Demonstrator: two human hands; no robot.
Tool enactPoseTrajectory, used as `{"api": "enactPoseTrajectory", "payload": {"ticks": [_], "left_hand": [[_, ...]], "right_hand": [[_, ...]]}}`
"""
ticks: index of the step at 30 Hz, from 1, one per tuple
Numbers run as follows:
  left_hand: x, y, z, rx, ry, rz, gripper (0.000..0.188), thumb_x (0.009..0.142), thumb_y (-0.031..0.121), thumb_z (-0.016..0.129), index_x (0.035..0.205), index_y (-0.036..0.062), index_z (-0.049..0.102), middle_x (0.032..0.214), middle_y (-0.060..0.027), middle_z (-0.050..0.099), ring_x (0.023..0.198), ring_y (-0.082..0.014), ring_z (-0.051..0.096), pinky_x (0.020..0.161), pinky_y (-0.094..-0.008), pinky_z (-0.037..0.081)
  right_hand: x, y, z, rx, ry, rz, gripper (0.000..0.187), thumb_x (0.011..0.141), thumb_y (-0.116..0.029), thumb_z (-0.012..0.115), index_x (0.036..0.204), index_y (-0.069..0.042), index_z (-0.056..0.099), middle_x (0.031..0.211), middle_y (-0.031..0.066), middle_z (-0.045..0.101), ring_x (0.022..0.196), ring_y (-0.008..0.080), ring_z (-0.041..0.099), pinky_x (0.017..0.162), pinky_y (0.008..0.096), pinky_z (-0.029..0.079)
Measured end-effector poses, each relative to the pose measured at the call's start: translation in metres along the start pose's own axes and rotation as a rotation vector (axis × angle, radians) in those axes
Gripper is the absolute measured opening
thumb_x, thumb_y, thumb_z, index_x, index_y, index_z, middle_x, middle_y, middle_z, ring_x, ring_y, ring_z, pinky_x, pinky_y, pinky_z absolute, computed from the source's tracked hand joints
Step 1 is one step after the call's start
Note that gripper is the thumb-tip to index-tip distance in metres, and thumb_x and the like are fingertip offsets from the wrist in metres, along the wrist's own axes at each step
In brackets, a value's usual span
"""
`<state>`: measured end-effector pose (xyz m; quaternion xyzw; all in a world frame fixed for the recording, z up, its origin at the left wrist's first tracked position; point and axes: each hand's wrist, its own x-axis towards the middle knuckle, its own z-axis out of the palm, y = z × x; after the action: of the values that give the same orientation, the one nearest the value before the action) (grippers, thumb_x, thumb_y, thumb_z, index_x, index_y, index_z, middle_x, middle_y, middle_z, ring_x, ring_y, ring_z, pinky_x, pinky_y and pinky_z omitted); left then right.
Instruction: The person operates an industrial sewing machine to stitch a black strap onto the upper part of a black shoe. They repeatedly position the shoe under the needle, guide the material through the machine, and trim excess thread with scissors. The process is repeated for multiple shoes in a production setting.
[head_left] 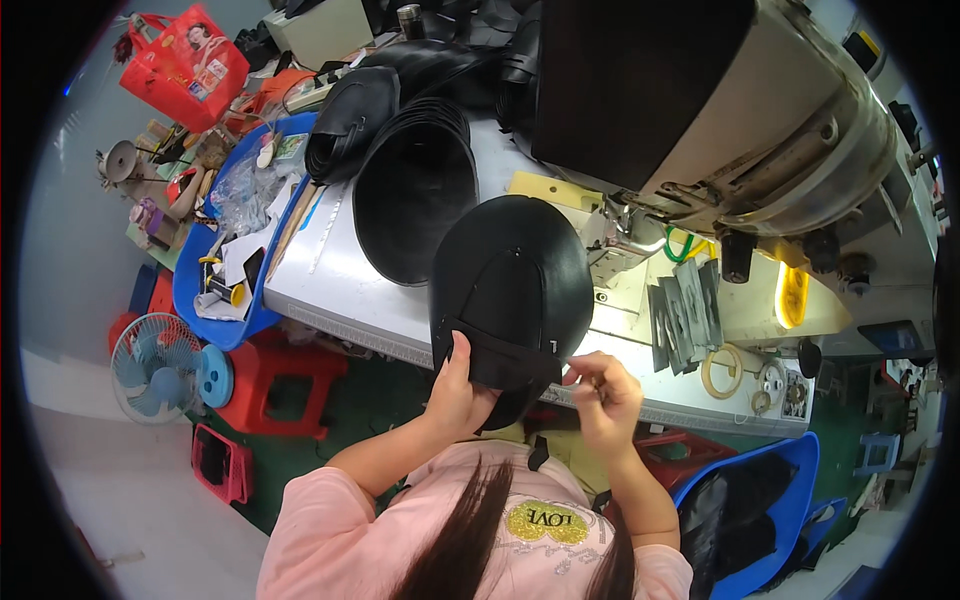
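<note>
A black, rounded leather-like panel [500, 265] with a stitched arch line stands tilted before me at the table's front edge. Across its lower part runs a black band [500, 352]. My left hand [462, 398] is closed on the panel's lower left side, thumb on top of the band and the other fingers hidden underneath. Close to the band's right end is my right hand [606, 398], its fingers pinched together. What they hold, perhaps something thin, is too small to make out.
Stacked black panels [415, 200] lie left on the white table [335, 275]. A sewing machine [740, 150] looms at right, with grey strips [685, 315] beside it. Blue tubs [225, 320] flank the table; a red stool [280, 385] and fan [158, 368] stand at left.
</note>
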<state>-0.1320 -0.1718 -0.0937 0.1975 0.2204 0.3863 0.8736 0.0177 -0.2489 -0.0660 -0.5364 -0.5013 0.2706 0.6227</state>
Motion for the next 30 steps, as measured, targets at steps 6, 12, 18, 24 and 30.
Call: {"api": "enactPoseTrajectory", "payload": {"ticks": [6,12,18,24,30], "left_hand": [[0.003,-0.006,-0.002,0.042,-0.015,-0.013,0.060,0.086,0.049,0.028,0.124,0.0020,0.028,0.116,-0.0142,0.044,0.107,-0.0249,0.046,0.092,-0.0390,0.038],[0.003,-0.004,0.003,0.058,-0.015,0.018,0.060,0.086,0.050,0.028,0.123,0.0028,0.029,0.117,-0.0122,0.044,0.108,-0.0226,0.045,0.092,-0.0378,0.037],[0.005,-0.008,0.000,0.041,0.000,-0.008,0.060,0.085,0.051,0.031,0.125,0.0068,0.029,0.116,-0.0111,0.045,0.105,-0.0239,0.047,0.086,-0.0410,0.040],[0.004,-0.010,-0.002,0.042,0.005,-0.018,0.062,0.084,0.053,0.030,0.124,0.0054,0.031,0.117,-0.0108,0.044,0.107,-0.0236,0.045,0.089,-0.0416,0.038],[0.002,-0.015,0.001,-0.043,-0.123,0.107,0.040,0.086,0.027,0.048,0.116,0.0029,0.037,0.109,-0.0095,0.049,0.101,-0.0193,0.049,0.087,-0.0334,0.041]], "right_hand": [[-0.004,0.004,0.008,0.048,0.099,0.236,0.005,0.073,-0.001,0.059,0.076,0.001,0.054,0.064,0.0023,0.054,0.054,0.0046,0.048,0.050,0.0167,0.036],[0.002,0.002,0.013,0.117,0.165,0.367,0.007,0.074,0.000,0.057,0.067,0.000,0.054,0.062,0.0023,0.054,0.048,0.0041,0.046,0.043,0.0169,0.032],[0.003,0.010,0.011,0.079,0.166,0.357,0.007,0.074,-0.001,0.058,0.067,-0.001,0.055,0.056,0.0028,0.054,0.044,0.0038,0.042,0.041,0.0169,0.030],[0.002,0.019,0.010,0.096,0.168,0.357,0.007,0.074,-0.002,0.058,0.067,0.000,0.055,0.054,0.0034,0.053,0.043,0.0043,0.041,0.040,0.0171,0.029],[0.005,0.019,0.006,0.117,0.155,0.430,0.009,0.073,-0.002,0.060,0.065,-0.001,0.056,0.057,0.0019,0.054,0.049,0.0058,0.049,0.046,0.0178,0.035]]}}
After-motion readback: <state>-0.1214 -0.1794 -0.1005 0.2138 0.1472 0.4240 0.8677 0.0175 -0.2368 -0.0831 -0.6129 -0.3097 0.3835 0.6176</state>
